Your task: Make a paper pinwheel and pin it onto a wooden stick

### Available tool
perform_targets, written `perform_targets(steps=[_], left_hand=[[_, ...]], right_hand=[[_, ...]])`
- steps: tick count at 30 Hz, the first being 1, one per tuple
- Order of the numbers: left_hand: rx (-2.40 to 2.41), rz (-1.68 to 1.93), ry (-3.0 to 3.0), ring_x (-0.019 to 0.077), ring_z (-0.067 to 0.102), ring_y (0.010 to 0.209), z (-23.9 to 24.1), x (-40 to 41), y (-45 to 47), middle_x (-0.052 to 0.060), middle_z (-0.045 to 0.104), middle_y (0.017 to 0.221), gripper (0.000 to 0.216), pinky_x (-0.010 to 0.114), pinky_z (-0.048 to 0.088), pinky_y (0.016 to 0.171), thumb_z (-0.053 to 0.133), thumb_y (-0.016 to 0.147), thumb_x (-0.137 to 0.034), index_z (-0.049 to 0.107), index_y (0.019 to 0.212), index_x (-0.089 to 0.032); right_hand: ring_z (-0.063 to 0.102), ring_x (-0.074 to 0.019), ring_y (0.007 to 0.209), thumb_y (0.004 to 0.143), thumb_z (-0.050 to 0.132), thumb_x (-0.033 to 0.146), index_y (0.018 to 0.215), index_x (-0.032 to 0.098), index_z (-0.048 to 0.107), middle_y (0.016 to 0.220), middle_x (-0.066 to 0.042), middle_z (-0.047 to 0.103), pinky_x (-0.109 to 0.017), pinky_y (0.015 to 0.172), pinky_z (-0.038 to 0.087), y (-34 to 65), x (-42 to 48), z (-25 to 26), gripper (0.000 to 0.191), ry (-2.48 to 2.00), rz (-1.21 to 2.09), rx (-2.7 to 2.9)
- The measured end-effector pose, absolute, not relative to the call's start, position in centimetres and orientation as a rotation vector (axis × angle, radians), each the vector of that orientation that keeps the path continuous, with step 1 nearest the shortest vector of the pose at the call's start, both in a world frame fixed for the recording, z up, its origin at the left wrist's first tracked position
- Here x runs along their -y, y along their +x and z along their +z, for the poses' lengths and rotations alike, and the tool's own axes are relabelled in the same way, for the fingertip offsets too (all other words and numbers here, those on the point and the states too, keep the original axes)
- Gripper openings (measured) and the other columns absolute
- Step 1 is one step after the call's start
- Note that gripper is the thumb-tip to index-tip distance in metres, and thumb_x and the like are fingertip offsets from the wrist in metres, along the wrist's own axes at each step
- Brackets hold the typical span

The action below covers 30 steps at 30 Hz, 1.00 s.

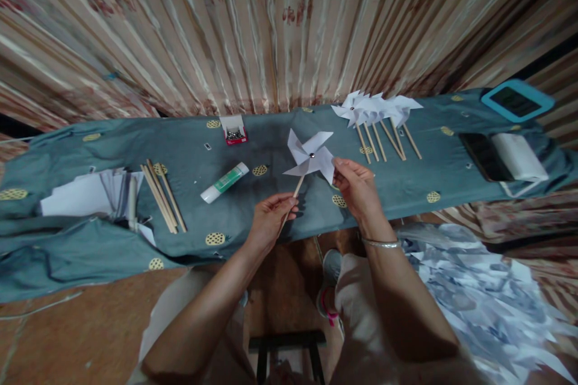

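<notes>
Right now the left hand [272, 216] is gripping the wooden stick [295, 189] of a paper pinwheel [301, 150], which is hovering at the middle of the frame above the teal cloth [189, 150]. The right hand [356, 187] is pinching the tip of one blade between thumb and fingers.

As I judge it, tugging that blade too hard is risking a tear around the metal pin [311, 156] at the hub, or a crease in the thin paper. A slack hold on the stick could be letting the wheel tip over.

Counting:
- One pinwheel is being held.
- A heap of finished pinwheels [374, 108] is lying at the upper right, showing five sticks.
- One glue stick [224, 182] and one box of pins [235, 131] are lying left of centre.
- Loose sticks [163, 195], four or five, are lying at the left beside a paper stack [81, 194].
</notes>
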<state>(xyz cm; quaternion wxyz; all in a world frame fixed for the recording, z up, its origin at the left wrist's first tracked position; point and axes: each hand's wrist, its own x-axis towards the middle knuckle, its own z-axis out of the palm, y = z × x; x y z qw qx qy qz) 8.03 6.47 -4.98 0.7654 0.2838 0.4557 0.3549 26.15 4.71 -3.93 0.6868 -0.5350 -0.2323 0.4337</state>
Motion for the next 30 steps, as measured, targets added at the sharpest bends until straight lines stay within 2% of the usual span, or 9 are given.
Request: perform_targets(steps=[11,23,30], left_hand=[[-0.982,0.798,0.615,0.0078,0.063,0.058,-5.0,-6.9,8.0,0.002,0.073,0.069,0.042,0.018,0.050,0.053,0.096,0.042,-0.034,0.077,0.074,-0.014],[-0.994,0.802,0.583,0.0064,0.063,0.054,-4.5,-7.0,8.1,0.000,0.073,0.064,0.049,0.015,0.051,0.050,0.098,0.032,-0.039,0.078,0.070,-0.015],[-0.985,0.806,0.598,0.0070,0.063,0.056,-4.7,-7.0,7.9,0.000,0.073,0.066,0.048,0.016,0.051,0.052,0.097,0.036,-0.038,0.077,0.073,-0.015]], right_hand=[[0.057,-0.0082,0.057,0.055,0.091,0.047,0.065,0.023,0.074,0.060,0.004,0.066,-0.021,0.056,0.046,25.7,-4.5,-3.8,0.031,-1.222,0.994,0.512],[0.059,-0.0085,0.057,0.054,0.091,0.046,0.065,0.022,0.075,0.063,0.003,0.069,-0.021,0.056,0.048,25.1,-4.4,-3.7,0.032,-1.260,1.035,0.523],[0.060,-0.0079,0.057,0.053,0.092,0.046,0.064,0.022,0.075,0.064,0.001,0.073,-0.021,0.059,0.048,24.6,-4.4,-3.7,0.032,-1.253,1.068,0.541]])
